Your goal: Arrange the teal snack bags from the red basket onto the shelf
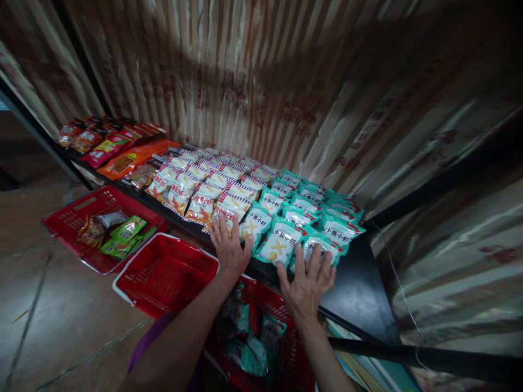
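Note:
My left hand (229, 247) lies flat with fingers spread at the front edge of a dark shelf (359, 291), its fingertips on the front packets where the white-and-red snack packets (202, 204) meet the teal ones. My right hand (307, 283) is also spread flat, fingertips touching the front row of teal snack packets (281, 245). Neither hand grips anything. The packets lie in neat overlapping rows across the shelf.
Orange and red packets (122, 158) fill the shelf's left end. On the floor stand three red baskets: one far left (65, 223) with a few packets, one without contents (163, 272), one under my arms (286, 354) holding teal packets. A striped curtain (261, 81) hangs behind.

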Available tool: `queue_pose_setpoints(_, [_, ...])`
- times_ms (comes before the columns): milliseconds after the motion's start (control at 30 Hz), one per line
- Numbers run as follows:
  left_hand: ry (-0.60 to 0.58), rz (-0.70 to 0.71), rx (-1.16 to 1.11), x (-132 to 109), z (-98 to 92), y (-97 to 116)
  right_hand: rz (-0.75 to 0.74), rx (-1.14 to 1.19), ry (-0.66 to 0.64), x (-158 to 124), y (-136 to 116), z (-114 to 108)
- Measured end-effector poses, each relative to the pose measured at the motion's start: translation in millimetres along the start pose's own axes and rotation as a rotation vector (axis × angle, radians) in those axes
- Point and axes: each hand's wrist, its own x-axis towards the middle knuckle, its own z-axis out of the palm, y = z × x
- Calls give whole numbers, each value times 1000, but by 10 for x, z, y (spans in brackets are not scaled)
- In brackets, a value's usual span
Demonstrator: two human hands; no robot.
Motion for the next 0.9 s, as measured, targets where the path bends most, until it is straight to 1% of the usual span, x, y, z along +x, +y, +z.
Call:
queue_pose_setpoints(100, [-5,-16,6,-1,-17,-3,3,17,-1,-13,-5,-15])
queue_pose_setpoints(233, [-3,-29,13,2,-35,-19,1,50,37,-8,-25,-83])
queue_pose_setpoints(400, [12,23,-15,5,-61,-41,21,109,60,-43,-104,-288])
queue_pose_setpoints(500, [4,51,-34,0,-83,-53,15,166,48,-159,-172,-435])
queue_pose_setpoints(567, [0,31,-37,-2,-102,-56,8,201,22,-272,-211,-524])
queue_pose_setpoints(667, [0,-21,-40,-5,-131,-50,25,253,-41,-487,-250,-638])
queue_pose_setpoints(767, [-4,-33,-52,-21,-147,-47,57,305,-98,-829,-267,-723])
queue_pose_setpoints(833, [-2,-31,-61,-44,-150,-55,70,325,-170,-1190,-267,-747])
queue_pose_setpoints(900, [5,-27,-78,-79,-160,-68,67,351,-243,-1657,-262,-735])
